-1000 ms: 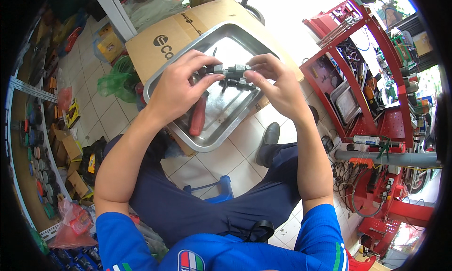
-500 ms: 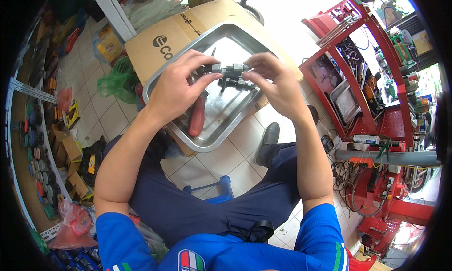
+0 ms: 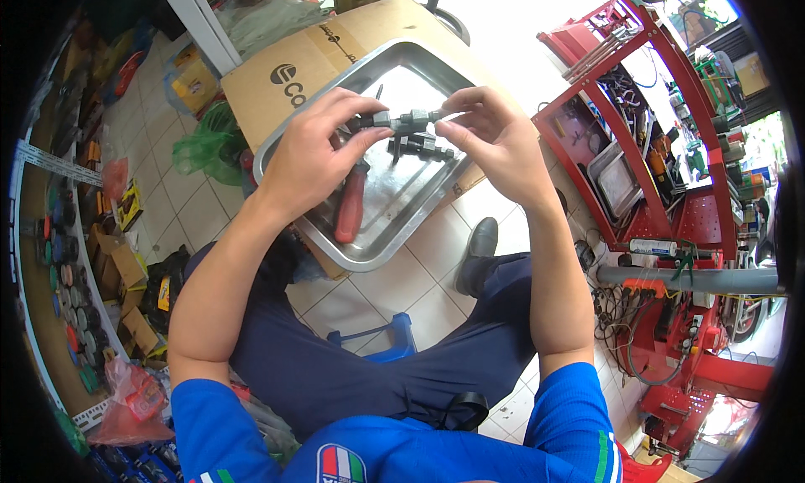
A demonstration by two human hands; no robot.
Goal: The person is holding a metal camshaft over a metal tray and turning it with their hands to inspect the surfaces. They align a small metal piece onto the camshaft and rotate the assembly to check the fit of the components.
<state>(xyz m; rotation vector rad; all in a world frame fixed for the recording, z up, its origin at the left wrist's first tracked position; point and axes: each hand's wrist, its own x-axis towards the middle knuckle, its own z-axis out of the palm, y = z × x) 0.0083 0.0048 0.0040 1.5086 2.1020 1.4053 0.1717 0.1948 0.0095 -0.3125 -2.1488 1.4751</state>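
Between my two hands, above a metal tray [image 3: 285,118], is a dark metal part with hex nuts [image 3: 412,120] on it, lying nearly level. My left hand [image 3: 314,148] pinches its left end between thumb and fingers. At the other end, the thumb and fingers of my right hand [image 3: 495,139] close on the narrow tip. A second dark metal fitting [image 3: 428,148] rests in the tray just beneath. Below my left hand lies a screwdriver with a red handle [image 3: 350,206]; its thin shaft tip seems to show beyond my fingers.
The tray sits on a large cardboard box [image 3: 260,76]. A blue plastic stool [image 3: 394,336] stands between my legs. On the right is a red tool rack [image 3: 671,181] holding tools; on the left, shelves [image 3: 71,307] with goods. A green plastic bag [image 3: 210,143] lies beside the box.
My right hand has shifted slightly right and its fingers have turned a little around the part's end. The part's left end has moved slightly left with my left hand.
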